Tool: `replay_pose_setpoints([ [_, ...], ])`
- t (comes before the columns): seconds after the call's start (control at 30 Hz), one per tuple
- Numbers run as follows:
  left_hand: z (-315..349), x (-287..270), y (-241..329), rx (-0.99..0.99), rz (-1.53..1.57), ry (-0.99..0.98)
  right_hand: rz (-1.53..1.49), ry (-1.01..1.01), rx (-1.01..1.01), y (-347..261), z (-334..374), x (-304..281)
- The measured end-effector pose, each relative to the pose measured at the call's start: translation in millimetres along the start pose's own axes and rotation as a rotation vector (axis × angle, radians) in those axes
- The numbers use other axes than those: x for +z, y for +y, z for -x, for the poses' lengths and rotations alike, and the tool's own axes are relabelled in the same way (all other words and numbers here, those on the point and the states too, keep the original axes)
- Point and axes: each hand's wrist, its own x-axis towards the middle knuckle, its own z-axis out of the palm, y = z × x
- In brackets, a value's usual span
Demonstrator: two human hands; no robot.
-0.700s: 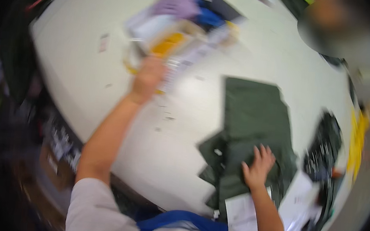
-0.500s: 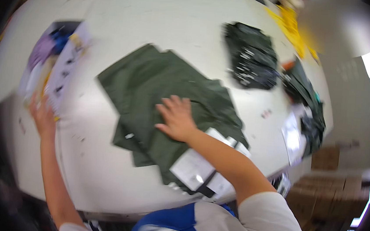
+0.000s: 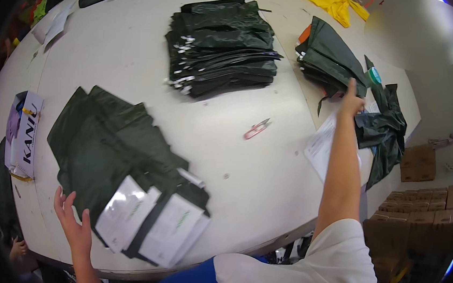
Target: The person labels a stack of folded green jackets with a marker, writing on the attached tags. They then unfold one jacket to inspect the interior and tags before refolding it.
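Note:
My left hand, fingers apart and holding nothing, is at the left edge of a pile of dark green fabric pieces. White printed sheets lie on the pile's near end. On the right, my outstretched right hand reaches the near end of a folded dark green fabric bundle, where orange shows at the edge. One finger stretches over the bundle's edge; the others are partly hidden, and no grip shows. Below that forearm lies a white paper sheet.
A large stack of dark green pieces with white tags stands at the table's far middle. Small red-handled snips lie nearer. A white box of small items is left, a green tape roll right. Brown cartons stand beyond the table.
My right hand has left the green pile and reached out right to the folded bundle. My left hand has moved from beside the white box to the pile's edge. The view has turned right.

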Motion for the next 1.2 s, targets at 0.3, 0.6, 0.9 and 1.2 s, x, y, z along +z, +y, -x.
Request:
replay_pose_setpoints([
  [0.3,-84,189,301,0.211,0.542,-0.471,-0.932,-0.866,0.797,56,-113,38],
  [0.6,-230,374,538,-0.429,1.518,-0.798,-1.569,-1.034,1.207,95,-189,27],
  [0.9,-227,394,634,-0.386,1.496,-1.028,-2.047,-0.914,1.458,34,-198,31],
  [1.2,-240,408,633,-0.389,1.587,-1.402,-1.662,-1.048,0.961,63,-185,17],
])
